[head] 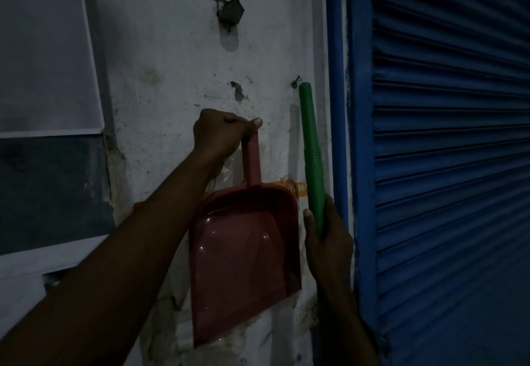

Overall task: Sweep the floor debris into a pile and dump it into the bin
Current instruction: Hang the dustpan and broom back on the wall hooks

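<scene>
Head view: dim light; both hands are raised close to a stained white wall (172,50).
Left hand (220,133): arm stretched up and forward from the lower left, fingers curled in a fist round the top end of the dustpan (246,256) handle, thumb laid along the top and pointing right.
Right hand (327,239): lower and to the right, forearm rising from the bottom edge, fingers and thumb wrapped round the green broom handle (311,153), thumb tip on its left side.
Between the hands: the dustpan's tray fills the gap and hangs just beside the right hand.
Wall fittings: a nail (295,81) sticks out just beside the broom handle's top end; a dark bracket (231,7) sits higher up; an orange label (289,186) shows partly behind the tray's upper right corner.
Right side: a blue post (334,79) runs up right next to the broom handle, then a blue slatted shutter (447,136).
Left side: a pale framed panel (43,50) with a darker pane under it.
Dustpan axis: long axis near upright, handle at the top, wide open mouth pointing down, hollow side facing the camera, held against the wall.
Broom handle axis: near upright, top leaning slightly left; its lower part is hidden behind the right hand.
</scene>
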A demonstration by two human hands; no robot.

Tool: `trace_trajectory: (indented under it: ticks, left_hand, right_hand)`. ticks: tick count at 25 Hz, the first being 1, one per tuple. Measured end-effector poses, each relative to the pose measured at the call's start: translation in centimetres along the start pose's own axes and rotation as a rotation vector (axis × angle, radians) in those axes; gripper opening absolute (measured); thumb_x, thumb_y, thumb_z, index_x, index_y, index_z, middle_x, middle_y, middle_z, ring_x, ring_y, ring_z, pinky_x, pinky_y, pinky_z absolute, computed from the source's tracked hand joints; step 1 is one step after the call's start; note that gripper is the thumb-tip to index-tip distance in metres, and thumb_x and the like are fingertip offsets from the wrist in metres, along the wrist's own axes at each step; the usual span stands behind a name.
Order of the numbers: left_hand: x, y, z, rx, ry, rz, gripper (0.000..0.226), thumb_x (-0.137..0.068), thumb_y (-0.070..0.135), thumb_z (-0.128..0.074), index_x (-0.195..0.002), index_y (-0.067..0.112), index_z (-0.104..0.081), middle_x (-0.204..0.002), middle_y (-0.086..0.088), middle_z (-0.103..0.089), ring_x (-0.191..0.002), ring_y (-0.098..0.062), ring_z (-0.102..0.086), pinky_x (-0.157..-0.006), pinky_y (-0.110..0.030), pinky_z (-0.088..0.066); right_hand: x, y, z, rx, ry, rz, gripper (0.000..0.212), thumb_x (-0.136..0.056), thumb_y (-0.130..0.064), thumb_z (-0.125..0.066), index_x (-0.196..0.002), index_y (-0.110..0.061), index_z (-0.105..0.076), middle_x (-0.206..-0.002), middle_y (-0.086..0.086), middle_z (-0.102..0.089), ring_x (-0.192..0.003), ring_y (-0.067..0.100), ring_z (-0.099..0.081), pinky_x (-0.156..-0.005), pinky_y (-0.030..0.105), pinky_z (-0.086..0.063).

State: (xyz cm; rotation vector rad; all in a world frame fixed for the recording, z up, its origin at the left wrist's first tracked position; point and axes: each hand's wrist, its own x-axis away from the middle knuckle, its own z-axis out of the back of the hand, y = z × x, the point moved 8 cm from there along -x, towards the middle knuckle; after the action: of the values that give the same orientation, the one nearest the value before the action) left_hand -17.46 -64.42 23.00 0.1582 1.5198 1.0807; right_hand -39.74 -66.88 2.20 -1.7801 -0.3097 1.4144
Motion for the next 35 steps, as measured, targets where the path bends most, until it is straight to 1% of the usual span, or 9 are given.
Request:
trace_trajectory:
  ticks: [2, 6, 8, 11, 19, 26, 30, 33, 35]
  left_hand:
    - [0.2, 0.1, 0.0, -0.003, -0.002, 0.008, 0.031, -0.069, 0.039, -0.085, -0.082, 0.012, -0.079, -0.078, -0.002, -0.074, -0.081, -0.010, -0.071, -0.072, -0.023, -0.052]
    - [0.5, 0.4, 0.1, -0.010, -0.003, 0.000, 0.031, -0.069, 0.040, -0.085, -0.082, 0.012, -0.079, -0.077, -0.001, -0.074, -0.079, -0.009, -0.071, -0.068, -0.018, -0.048]
    - [0.4, 0.8, 0.4, -0.018, -0.001, 0.003, 0.032, -0.069, 0.041, -0.085, -0.082, 0.012, -0.079, -0.076, 0.000, -0.074, -0.079, -0.008, -0.070, -0.066, -0.017, -0.047]
    - [0.4, 1.4, 1.0, -0.024, 0.006, 0.003, 0.032, -0.070, 0.040, -0.085, -0.083, 0.012, -0.079, -0.077, -0.002, -0.074, -0.080, -0.010, -0.070, -0.067, -0.018, -0.048]
    - [1.1, 1.8, 1.1, -0.048, 0.000, 0.013, 0.033, -0.071, 0.039, -0.085, -0.085, 0.009, -0.078, -0.077, -0.002, -0.073, -0.079, -0.013, -0.069, -0.077, -0.027, -0.054]
    - [1.4, 0.9, 1.8, -0.080, 0.011, 0.022, 0.033, -0.071, 0.042, -0.084, -0.085, 0.013, -0.079, -0.076, -0.001, -0.074, -0.076, -0.011, -0.069, -0.060, -0.020, -0.048]
    - [1.3, 0.4, 1.8, -0.078, 0.002, 0.025, 0.033, -0.070, 0.042, -0.084, -0.084, 0.013, -0.079, -0.075, -0.002, -0.074, -0.077, -0.014, -0.070, -0.069, -0.026, -0.054]
    - [1.2, 0.3, 1.6, -0.065, 0.001, 0.026, 0.032, -0.069, 0.041, -0.085, -0.083, 0.013, -0.079, -0.075, -0.001, -0.074, -0.076, -0.012, -0.070, -0.068, -0.026, -0.055]
    - [1.2, 0.2, 1.3, -0.061, -0.002, 0.029, 0.031, -0.070, 0.040, -0.085, -0.083, 0.013, -0.079, -0.076, -0.001, -0.074, -0.077, -0.011, -0.070, -0.062, -0.022, -0.051]
  right_hand:
    - [-0.5, -0.9, 0.5, -0.012, 0.027, 0.008, 0.058, -0.101, -0.034, -0.057, -0.155, -0.023, -0.037, -0.122, -0.016, -0.048, -0.115, -0.002, -0.047, -0.093, 0.011, -0.038]
    - [-1.2, -1.9, 0.3, 0.000, 0.001, 0.023, 0.058, -0.103, -0.032, -0.056, -0.156, -0.022, -0.035, -0.120, -0.017, -0.045, -0.111, -0.010, -0.040, -0.082, -0.008, -0.028]
    - [-1.3, -2.2, 0.0, 0.050, -0.028, 0.041, 0.059, -0.102, -0.034, -0.056, -0.157, -0.024, -0.034, -0.120, -0.014, -0.050, -0.107, -0.003, -0.047, -0.082, 0.000, -0.036]
    - [-1.1, -1.9, -0.4, 0.109, -0.061, 0.053, 0.058, -0.102, -0.038, -0.054, -0.156, -0.026, -0.035, -0.116, -0.001, -0.063, -0.101, 0.015, -0.061, -0.080, 0.025, -0.048]
    - [0.4, -2.1, 0.1, 0.126, -0.057, 0.062, 0.059, -0.102, -0.033, -0.057, -0.156, -0.024, -0.036, -0.113, -0.004, -0.061, -0.097, 0.010, -0.058, -0.079, 0.023, -0.046]
    - [0.0, -4.1, 3.7, 0.047, 0.085, 0.055, 0.059, -0.100, -0.041, -0.058, -0.154, -0.026, -0.040, -0.129, -0.007, -0.059, -0.115, 0.005, -0.055, -0.096, 0.023, -0.045]
    - [-1.5, -4.2, 3.6, -0.040, 0.045, 0.034, 0.060, -0.100, -0.044, -0.059, -0.154, -0.028, -0.037, -0.132, -0.016, -0.052, -0.121, 0.002, -0.053, -0.101, 0.021, -0.045]
    - [-2.9, -3.9, 2.5, -0.003, 0.028, 0.063, 0.059, -0.100, -0.045, -0.058, -0.153, -0.027, -0.040, -0.135, -0.007, -0.059, -0.119, 0.010, -0.060, -0.102, 0.032, -0.052]
    - [-3.6, -4.2, 1.4, 0.020, 0.010, 0.093, 0.058, -0.101, -0.041, -0.059, -0.153, -0.023, -0.041, -0.131, -0.001, -0.062, -0.112, 0.009, -0.060, -0.097, 0.027, -0.052]
